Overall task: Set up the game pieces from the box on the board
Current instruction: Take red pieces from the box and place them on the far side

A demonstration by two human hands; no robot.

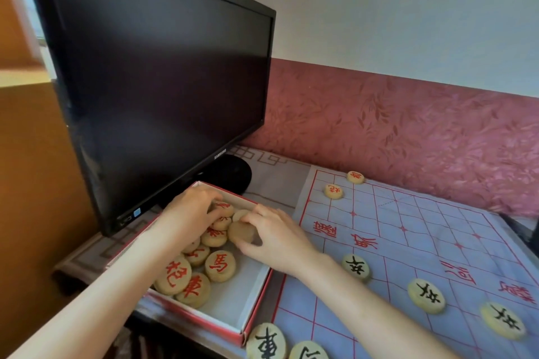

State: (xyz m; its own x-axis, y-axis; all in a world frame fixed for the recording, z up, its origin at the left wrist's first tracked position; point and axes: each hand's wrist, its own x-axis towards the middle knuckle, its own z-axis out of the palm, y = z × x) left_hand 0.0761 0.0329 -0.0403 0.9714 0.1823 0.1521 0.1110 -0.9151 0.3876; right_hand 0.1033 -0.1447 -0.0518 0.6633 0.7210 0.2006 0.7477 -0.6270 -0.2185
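A shallow red-edged box (256, 309) sits left of the paper board (423, 230) and holds several round wooden pieces with red characters (220, 265). Both hands are inside the box's far end. My left hand (192, 210) rests its fingers on a red-marked piece near the far wall. My right hand (277, 236) pinches a blank-faced piece (240, 232) between thumb and fingers. Two red pieces (334, 191) stand at the board's far left corner. Black-character pieces (425, 296) line the board's near side.
A black monitor (163, 90) on a round stand looms right behind the box, its lower edge close above my left hand. A patterned maroon wall panel (408, 137) runs along the board's far edge. A dark object (525, 230) sits at the far right.
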